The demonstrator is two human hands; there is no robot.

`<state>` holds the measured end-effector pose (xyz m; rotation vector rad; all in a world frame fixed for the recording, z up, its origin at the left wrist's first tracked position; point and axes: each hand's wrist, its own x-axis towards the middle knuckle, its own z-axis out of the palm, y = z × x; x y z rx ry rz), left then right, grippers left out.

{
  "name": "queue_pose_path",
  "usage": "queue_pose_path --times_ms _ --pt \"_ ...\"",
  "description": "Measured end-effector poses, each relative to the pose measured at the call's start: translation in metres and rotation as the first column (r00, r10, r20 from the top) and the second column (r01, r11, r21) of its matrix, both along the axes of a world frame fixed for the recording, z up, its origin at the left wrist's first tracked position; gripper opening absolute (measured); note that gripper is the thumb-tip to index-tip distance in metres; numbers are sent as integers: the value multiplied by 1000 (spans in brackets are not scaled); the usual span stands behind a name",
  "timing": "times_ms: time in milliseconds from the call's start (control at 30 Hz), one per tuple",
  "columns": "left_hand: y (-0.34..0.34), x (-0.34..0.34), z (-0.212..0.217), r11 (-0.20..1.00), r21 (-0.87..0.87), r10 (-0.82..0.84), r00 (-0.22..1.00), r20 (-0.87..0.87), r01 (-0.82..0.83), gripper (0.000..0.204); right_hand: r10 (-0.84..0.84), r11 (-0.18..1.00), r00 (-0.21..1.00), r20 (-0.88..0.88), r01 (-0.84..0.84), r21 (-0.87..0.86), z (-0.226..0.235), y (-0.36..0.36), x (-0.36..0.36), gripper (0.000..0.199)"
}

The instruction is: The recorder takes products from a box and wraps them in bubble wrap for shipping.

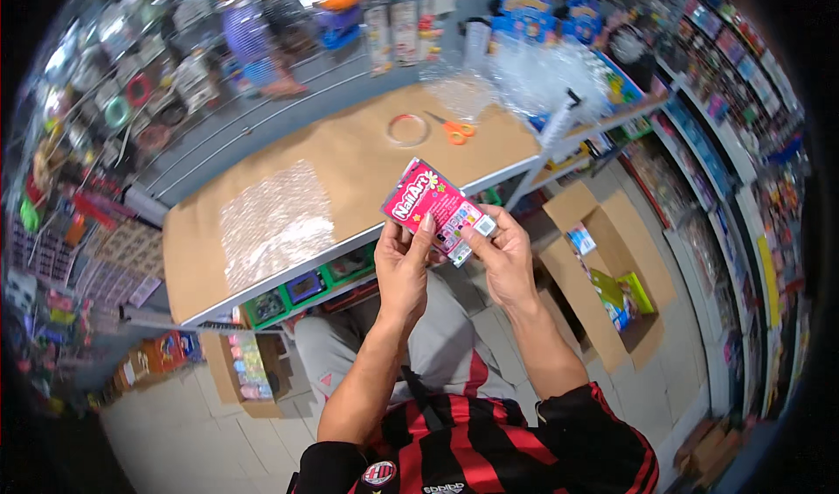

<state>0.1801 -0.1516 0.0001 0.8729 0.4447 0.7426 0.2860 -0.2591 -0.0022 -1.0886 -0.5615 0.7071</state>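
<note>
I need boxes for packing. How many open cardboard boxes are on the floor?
2. One open cardboard box sits to the person's right beside the table leg, holding colourful packs. A smaller cardboard box stands under the table's left end. Others may be hidden beneath the table.

Left hand point(404, 262): raised before my chest, fingers curled, thumb up and pinching.
Right hand point(502, 254): level with it, fingers bent, gripping from the other side.
Forearms: both bare, angled up and inward.
</note>
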Motion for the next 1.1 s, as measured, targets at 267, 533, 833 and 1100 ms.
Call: queue_pose_path --times_ms 267,533,833,1100 --pt "66 -83 -7 936 270 264 957 -117 -225 22 29 993 1000 -5 -29 111 7 98 -46 25" --pt "142 -179 -8 237 908 814 440 -380 346 46 81 991 996 36 -84 102 19 164 -25 17" --pt "117 -147 -24 181 884 702 572 -423 432 53 372 923 926 69 -360 -135 1 224 -34 31" --pt "127 -160 -27 176 916 616 686 -387 360 56 407 870 717 566 -116 -478 -38 236 -6 34"
